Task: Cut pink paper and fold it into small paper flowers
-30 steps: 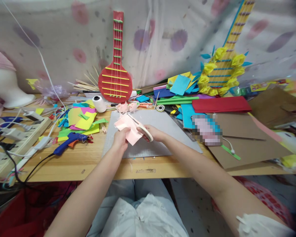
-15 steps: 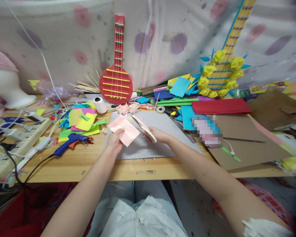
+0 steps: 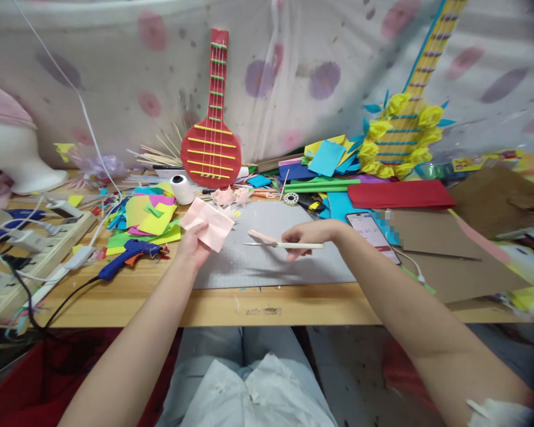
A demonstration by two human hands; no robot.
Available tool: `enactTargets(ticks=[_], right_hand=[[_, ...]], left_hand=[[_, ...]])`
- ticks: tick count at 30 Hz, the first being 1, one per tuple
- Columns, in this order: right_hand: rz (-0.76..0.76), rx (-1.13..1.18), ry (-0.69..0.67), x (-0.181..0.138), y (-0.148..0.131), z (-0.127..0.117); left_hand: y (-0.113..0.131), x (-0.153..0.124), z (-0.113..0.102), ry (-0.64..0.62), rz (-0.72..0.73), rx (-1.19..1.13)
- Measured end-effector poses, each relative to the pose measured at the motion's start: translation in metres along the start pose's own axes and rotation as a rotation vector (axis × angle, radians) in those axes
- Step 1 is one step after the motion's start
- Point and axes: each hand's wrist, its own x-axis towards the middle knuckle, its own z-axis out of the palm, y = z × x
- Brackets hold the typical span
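Observation:
My left hand (image 3: 191,246) is closed on a folded piece of pale pink paper (image 3: 207,223), held up over the left edge of a grey cutting mat (image 3: 267,261). My right hand (image 3: 309,237) grips a pair of cream-handled scissors (image 3: 285,243), blades pointing left and held level above the mat. A thin pink strip (image 3: 262,236) lies along the blades. The two hands are a hand's width apart.
A blue glue gun (image 3: 127,255) lies left of the mat, by a heap of coloured paper scraps (image 3: 149,216). A phone (image 3: 374,236) rests right of the mat on brown card (image 3: 454,255). A red paper guitar (image 3: 211,148), a white spool (image 3: 181,188) and a power strip (image 3: 31,246) stand further off.
The hands have parted: my left hand carried the pink paper left and up, my right hand swung the scissors away to the right and turned them level.

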Motion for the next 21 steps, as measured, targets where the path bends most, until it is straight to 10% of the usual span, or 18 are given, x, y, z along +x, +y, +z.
enactTargets(ticks=[4, 10, 13, 18, 21], right_hand=[[-0.061, 0.176, -0.046, -0.018, 0.024, -0.01], [0.334, -0.246, 0.776, 0.011, 0.068, -0.011], [0.454, -0.398, 0.856, 0.028, 0.076, -0.006], [0.256, -0.3, 1.045, 0.036, 0.056, 0.005], [-0.01, 0.239, 1.016, 0.045, 0.033, 0.015]], left_hand=[[-0.001, 0.003, 0.0, 0.047, -0.011, -0.001], [-0.012, -0.002, 0.015, 0.074, -0.027, 0.056], [-0.026, -0.004, 0.024, 0.068, -0.051, 0.163], [-0.053, 0.003, 0.031, -0.021, 0.013, 0.394], [-0.067, 0.007, 0.037, -0.132, 0.022, 0.454]])
